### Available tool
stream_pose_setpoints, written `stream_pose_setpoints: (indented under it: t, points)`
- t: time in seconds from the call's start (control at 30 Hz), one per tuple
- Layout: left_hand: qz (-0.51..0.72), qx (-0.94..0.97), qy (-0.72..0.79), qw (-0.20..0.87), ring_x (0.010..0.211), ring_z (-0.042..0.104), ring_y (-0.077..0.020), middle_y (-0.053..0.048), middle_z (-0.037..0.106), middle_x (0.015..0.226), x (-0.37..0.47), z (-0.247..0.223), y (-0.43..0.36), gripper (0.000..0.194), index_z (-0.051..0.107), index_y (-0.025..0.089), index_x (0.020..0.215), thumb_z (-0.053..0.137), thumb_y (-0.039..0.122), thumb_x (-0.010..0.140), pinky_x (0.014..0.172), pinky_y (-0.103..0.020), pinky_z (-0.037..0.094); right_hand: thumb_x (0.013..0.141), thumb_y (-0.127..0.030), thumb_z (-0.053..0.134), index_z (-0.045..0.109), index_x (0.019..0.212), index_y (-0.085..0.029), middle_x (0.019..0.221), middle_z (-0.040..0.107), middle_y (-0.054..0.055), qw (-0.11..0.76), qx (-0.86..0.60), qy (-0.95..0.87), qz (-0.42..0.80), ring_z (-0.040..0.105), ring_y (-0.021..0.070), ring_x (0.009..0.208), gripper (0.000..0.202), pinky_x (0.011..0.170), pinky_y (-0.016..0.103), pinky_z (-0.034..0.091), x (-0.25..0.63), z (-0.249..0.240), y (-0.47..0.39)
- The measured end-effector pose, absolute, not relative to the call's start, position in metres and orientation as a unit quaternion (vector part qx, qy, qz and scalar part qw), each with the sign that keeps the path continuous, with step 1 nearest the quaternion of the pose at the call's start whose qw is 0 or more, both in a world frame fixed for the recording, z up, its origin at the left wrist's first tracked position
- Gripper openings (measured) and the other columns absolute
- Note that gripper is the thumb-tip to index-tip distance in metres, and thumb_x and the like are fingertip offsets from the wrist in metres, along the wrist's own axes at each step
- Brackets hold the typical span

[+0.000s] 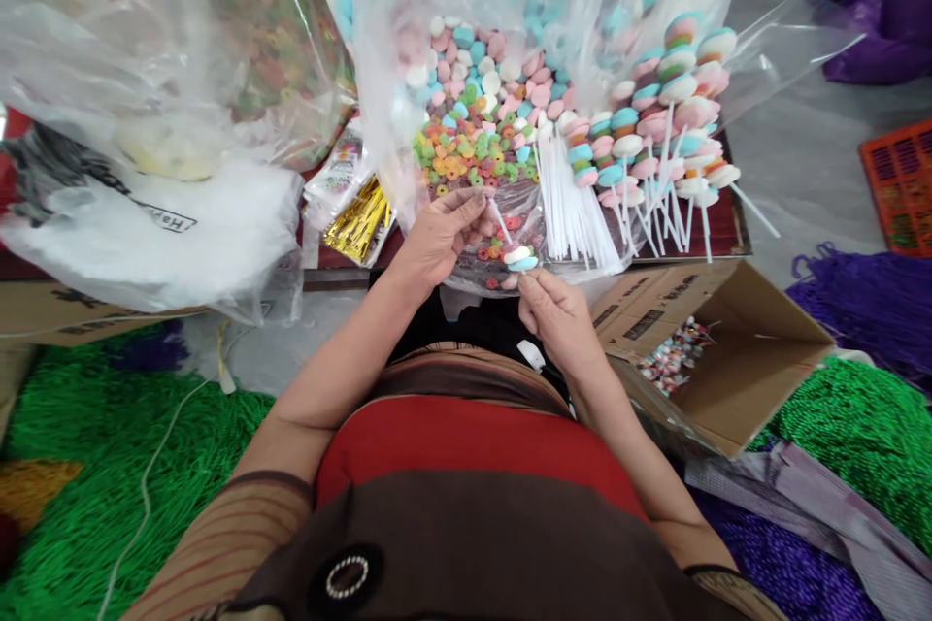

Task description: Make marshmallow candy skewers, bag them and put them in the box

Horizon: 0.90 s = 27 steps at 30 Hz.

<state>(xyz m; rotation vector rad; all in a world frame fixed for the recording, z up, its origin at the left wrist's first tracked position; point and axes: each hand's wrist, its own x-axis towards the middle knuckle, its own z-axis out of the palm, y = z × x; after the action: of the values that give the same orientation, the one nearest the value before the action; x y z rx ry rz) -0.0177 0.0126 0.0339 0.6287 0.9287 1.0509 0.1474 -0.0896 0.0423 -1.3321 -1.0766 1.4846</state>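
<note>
A white lollipop stick (501,219) slants between my hands, with white and blue candies (520,260) threaded on its lower end. My left hand (452,231) pinches the stick near its upper end. Just below the candies, my right hand (557,312) has thumb and forefinger closed at the tip of the same candy stick; what exactly lies between those fingers is partly hidden. Beyond the hands, small ring-shaped gummies (466,150) in orange, green and yellow lie on clear plastic. Pink, white and blue candies (502,68) are heaped behind them.
Bare white sticks (572,204) lie in a bundle to the right, beside a pile of finished candy skewers (674,121). Gold twist ties (360,221) and a white plastic bag (146,223) are at left. An open cardboard box (764,349) stands below the table's right edge.
</note>
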Motion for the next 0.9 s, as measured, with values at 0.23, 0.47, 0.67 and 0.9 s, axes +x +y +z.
stream_pose_setpoints:
  t: [0.23, 0.47, 0.67, 0.9]
  points:
    - [0.459, 0.363, 0.459, 0.669, 0.067, 0.067, -0.0082, -0.003, 0.079, 0.089, -0.018, 0.026, 0.011, 0.022, 0.075, 0.02, 0.096, 0.08, 0.039, 0.087, 0.065, -0.023, 0.052, 0.092, -0.062, 0.061, 0.068, 0.084, -0.019, 0.044, 0.038, -0.01, 0.398, -0.575, -0.435, 0.567, 0.03, 0.0069, 0.041, 0.045, 0.045, 0.023, 0.022, 0.143, 0.04, -0.088]
    - [0.459, 0.404, 0.467, 0.638, 0.077, 0.071, -0.0119, -0.005, 0.08, 0.095, -0.018, 0.022, 0.01, 0.032, 0.076, 0.02, 0.1, 0.075, 0.05, 0.09, 0.071, -0.027, 0.054, 0.092, -0.064, 0.06, 0.068, 0.086, -0.019, 0.045, 0.037, -0.01, 0.393, -0.581, -0.443, 0.558, 0.033, 0.0077, 0.041, 0.046, 0.045, 0.023, 0.022, 0.144, 0.04, -0.089]
    - [0.397, 0.425, 0.408, 0.704, 0.072, 0.068, -0.0124, -0.004, 0.076, 0.085, -0.011, 0.035, -0.006, 0.038, 0.077, 0.019, 0.089, 0.083, 0.055, 0.078, 0.069, -0.028, 0.054, 0.091, -0.068, 0.061, 0.068, 0.086, -0.02, 0.048, 0.043, -0.009, 0.411, -0.564, -0.455, 0.553, 0.035, 0.0074, 0.044, 0.049, 0.047, 0.024, 0.024, 0.145, 0.037, -0.09]
    - [0.365, 0.617, 0.436, 0.544, 0.091, 0.069, -0.0168, -0.004, 0.076, 0.097, -0.011, 0.031, 0.003, 0.032, 0.081, 0.021, 0.106, 0.065, 0.047, 0.095, 0.086, -0.03, 0.051, 0.087, -0.069, 0.068, 0.065, 0.089, -0.021, 0.05, 0.043, -0.01, 0.501, -0.543, -0.36, 0.569, 0.029, 0.0065, 0.041, 0.048, 0.043, 0.023, 0.02, 0.152, 0.032, -0.085]
